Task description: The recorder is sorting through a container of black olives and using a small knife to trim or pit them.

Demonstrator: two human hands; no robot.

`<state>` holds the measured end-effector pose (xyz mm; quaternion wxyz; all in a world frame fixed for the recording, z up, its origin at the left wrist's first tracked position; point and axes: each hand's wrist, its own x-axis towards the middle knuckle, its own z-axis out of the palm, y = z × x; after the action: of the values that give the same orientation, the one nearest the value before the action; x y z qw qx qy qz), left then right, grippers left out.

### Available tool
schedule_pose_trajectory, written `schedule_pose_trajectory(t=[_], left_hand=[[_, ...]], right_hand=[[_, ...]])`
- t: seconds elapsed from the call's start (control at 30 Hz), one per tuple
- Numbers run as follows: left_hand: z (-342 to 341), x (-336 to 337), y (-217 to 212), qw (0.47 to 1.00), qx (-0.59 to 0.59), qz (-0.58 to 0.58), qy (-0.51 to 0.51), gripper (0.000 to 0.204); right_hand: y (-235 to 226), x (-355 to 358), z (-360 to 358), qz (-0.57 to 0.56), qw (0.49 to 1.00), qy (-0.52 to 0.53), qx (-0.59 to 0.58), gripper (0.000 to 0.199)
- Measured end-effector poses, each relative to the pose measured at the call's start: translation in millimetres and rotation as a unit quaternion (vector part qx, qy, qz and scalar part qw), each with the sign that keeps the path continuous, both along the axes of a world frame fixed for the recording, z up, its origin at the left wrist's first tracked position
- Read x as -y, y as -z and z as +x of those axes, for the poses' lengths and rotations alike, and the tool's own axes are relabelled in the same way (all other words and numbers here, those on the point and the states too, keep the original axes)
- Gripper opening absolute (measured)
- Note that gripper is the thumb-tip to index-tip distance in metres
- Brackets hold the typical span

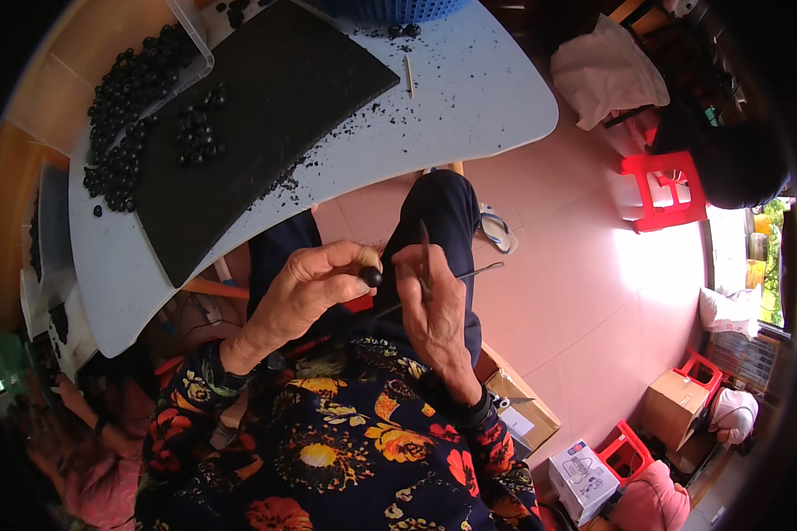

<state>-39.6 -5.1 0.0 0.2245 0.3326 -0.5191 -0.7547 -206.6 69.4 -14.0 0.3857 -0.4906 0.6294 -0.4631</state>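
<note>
My left hand [297, 292] pinches a small shiny black ball [371, 276] between thumb and fingertips, above my lap. Close by on the right, my right hand [434, 310] is closed around a thin dark metal tool [482, 269] with a slightly bent tip. A dark pointed piece [425, 235] also sticks up from the right fist; whether it belongs to the same tool I cannot tell. The hands are apart. Ahead, a black board [274, 115] lies on the white table [469, 115], carrying a small cluster of similar black balls [199, 137].
More black balls [142, 84] are heaped at the table's left, by a clear plastic tub [195, 44]. Dark crumbs and a thin wooden stick [409, 77] lie near a blue basket [390, 9]. A red stool [664, 190] stands right; another person's arm [80, 403] shows lower left.
</note>
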Motion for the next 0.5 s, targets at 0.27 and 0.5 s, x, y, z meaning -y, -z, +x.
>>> schedule_pose_trajectory(t=[0.27, 0.5], left_hand=[[1.6, 2.3, -3.8, 0.999, -0.002, 0.051, 0.012, 0.035], [18.9, 2.7, -12.3, 0.994, -0.070, 0.061, 0.058, 0.031]], right_hand=[[-17.3, 10.9, 5.2, -0.079, 0.988, -0.127, 0.034, 0.027], [-87.5, 75.9, -19.9, -0.071, 0.995, -0.034, -0.065, 0.013]])
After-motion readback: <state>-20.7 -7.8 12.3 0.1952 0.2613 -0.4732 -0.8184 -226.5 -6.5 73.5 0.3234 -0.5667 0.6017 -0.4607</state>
